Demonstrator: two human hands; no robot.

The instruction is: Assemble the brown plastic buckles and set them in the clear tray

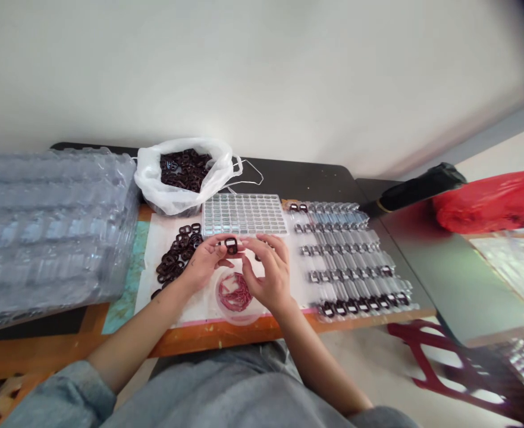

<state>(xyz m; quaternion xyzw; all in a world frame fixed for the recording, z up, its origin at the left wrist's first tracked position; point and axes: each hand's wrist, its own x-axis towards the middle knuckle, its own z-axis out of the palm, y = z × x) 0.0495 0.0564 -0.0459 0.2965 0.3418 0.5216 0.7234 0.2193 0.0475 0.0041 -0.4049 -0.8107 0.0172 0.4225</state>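
Observation:
Held up between the fingertips of my left hand is a small black watch-like case with a pale rectangular window. My right hand is just to its right, fingers bent and their tips close to the case. Something dark shows among those right fingers, too covered to make out. Below both hands stands a round clear tub of thin reddish pieces. Loose black cases lie heaped on white paper to the left. Behind the hands is a white tray with rows of small grey rectangular pieces.
A white plastic bag full of dark cases stands at the back. Clear molded trays, some slots holding black cases, lie to the right. Wrapped clear trays are stacked at left. A red bag and dark red stool are far right.

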